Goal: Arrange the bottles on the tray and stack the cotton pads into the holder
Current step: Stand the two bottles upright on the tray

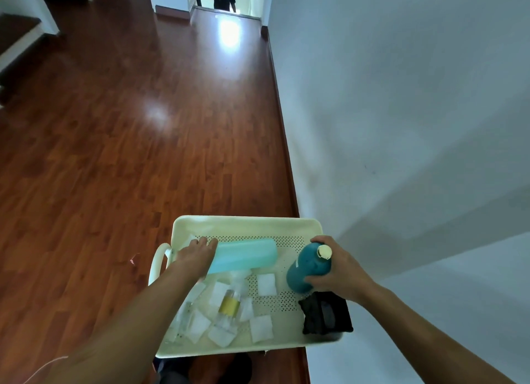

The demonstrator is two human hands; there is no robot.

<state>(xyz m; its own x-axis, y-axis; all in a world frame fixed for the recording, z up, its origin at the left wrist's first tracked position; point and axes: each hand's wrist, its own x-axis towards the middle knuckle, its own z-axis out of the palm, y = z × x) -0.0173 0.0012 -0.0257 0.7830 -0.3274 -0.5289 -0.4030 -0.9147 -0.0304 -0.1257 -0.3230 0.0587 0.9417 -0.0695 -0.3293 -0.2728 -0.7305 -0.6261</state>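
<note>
The tray [246, 226] is cream plastic with a dotted floor and a handle on its left side. A light turquoise bottle [246, 254] lies on its side near the far rim of the tray. A dark teal bottle [308, 269] with a cream cap is tilted at the right side of the tray. A clear bottle [229, 305] with a gold band lies in the near left part. White square cotton pads [266, 284] are scattered flat around it. A black holder [325, 313] stands in the near right corner.
</note>
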